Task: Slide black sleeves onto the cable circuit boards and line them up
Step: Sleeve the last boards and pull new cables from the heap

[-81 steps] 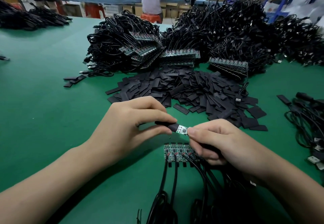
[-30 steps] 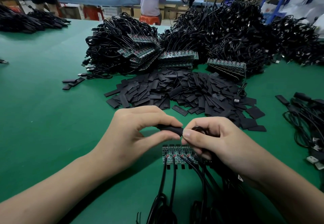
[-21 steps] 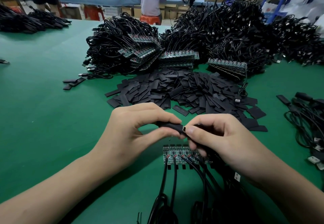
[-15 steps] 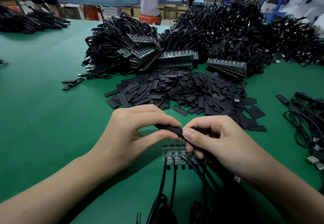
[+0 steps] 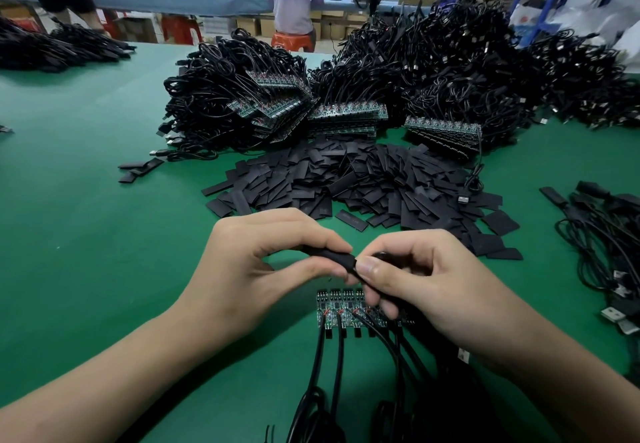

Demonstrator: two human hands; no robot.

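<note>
Both hands are working just above the green table [image 5: 86,220], near centre.

The left hand [image 5: 252,269] is pinching a black sleeve [image 5: 329,256] between thumb and forefinger, the fingers curled round it and holding it level.

The right hand [image 5: 429,286] is meeting it from the right. Its thumb tip is touching the sleeve's right end, and its fingers are curling round a black cable [image 5: 381,256]. What sits inside the sleeve is hidden.

Directly below the hands, a row of bare circuit boards [image 5: 341,307] is lying side by side on the table. Their leads [image 5: 320,349] are trailing toward the near edge.

Farther off, a loose pile of flat sleeves [image 5: 363,182] is spreading across the middle. Behind it, heaps of coiled cables [image 5: 242,103] are sitting with boards stacked at their near side. A separate cable bundle [image 5: 606,234] is lying at right.
</note>
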